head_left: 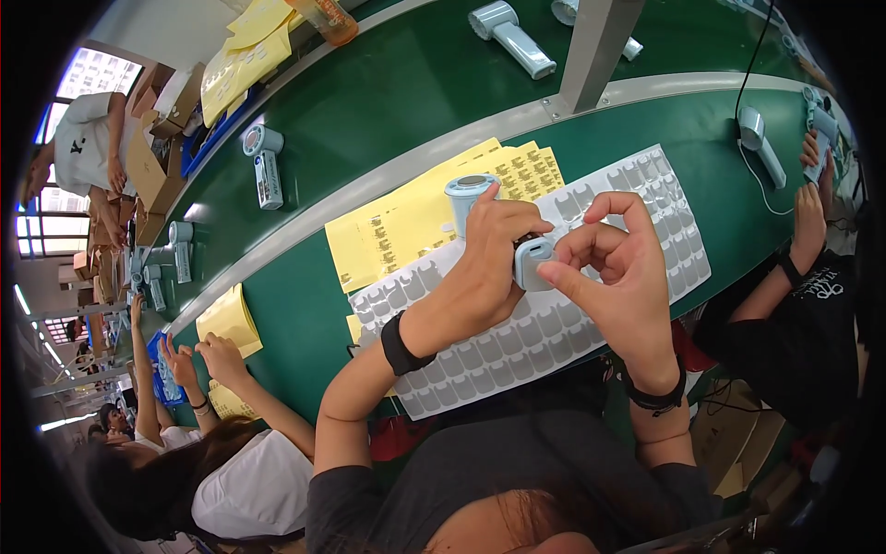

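My left hand (489,249) is closed around a light blue handheld device (532,265) shaped like a small hair dryer. Its round head (469,190) shows beyond my knuckles, and its handle end points toward my right hand; my fingers cover the middle. My right hand (616,268) is pinched at that handle end, its thumb against the edge. Whatever sits between those fingertips is too small to make out. Beneath both hands lies a white sheet (517,369) with rows of grey die-cut stickers. Yellow label sheets (369,240) lie partly under it.
A metal rail (406,152) separates the green table from a green belt carrying similar devices (512,42). A metal post (595,55) rises at the far side. Co-workers sit left and right; a corded device (761,148) lies near the right one. Yellow sheets (231,323) lie left.
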The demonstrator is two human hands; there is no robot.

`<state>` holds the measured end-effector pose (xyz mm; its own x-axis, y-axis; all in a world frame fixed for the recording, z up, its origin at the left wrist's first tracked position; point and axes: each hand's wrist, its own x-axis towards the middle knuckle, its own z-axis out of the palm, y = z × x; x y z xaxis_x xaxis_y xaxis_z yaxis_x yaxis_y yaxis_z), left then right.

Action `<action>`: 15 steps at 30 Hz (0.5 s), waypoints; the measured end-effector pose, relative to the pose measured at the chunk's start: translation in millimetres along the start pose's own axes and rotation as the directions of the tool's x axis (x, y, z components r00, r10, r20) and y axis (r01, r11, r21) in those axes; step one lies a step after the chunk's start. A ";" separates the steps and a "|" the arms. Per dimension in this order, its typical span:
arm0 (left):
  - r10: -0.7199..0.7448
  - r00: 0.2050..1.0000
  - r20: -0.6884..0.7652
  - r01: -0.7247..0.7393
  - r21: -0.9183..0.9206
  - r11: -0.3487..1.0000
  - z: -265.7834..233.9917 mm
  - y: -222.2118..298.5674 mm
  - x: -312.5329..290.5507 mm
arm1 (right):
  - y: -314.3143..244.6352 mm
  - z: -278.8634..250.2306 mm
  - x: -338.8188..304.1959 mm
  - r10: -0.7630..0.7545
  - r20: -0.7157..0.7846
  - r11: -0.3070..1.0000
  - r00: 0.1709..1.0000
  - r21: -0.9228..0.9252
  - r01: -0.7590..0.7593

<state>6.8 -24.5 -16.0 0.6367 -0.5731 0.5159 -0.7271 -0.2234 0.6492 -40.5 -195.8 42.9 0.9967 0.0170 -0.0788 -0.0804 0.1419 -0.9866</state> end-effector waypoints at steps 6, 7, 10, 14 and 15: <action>0.008 1.000 -0.001 -0.008 0.007 1.000 -0.8 0.1 0.2 | -1.0 0.1 1.1 0.019 0.005 1.000 1.000 -0.012 -0.019; 0.003 1.000 -0.001 -0.003 0.005 1.000 -0.8 0.3 0.1 | -1.7 0.5 1.1 0.021 0.005 1.000 1.000 -0.017 -0.021; 0.001 1.000 -0.007 -0.001 0.002 1.000 -0.5 0.8 0.3 | -1.6 2.2 0.4 0.007 -0.004 0.999 1.000 -0.038 -0.007; 0.010 1.000 -0.021 -0.010 0.002 1.000 0.8 1.3 0.4 | -0.7 5.7 -2.6 -0.046 -0.041 0.994 0.998 -0.100 0.042; 0.011 1.000 -0.020 -0.011 0.002 1.000 1.4 0.6 0.2 | -0.7 7.7 -3.7 -0.046 -0.043 0.994 0.998 -0.100 0.041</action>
<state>6.1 -25.9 -16.3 0.6337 -0.5597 0.5340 -0.7345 -0.2186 0.6425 -44.1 -188.3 45.0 0.9987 -0.0318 -0.0394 -0.0380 0.0431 -0.9983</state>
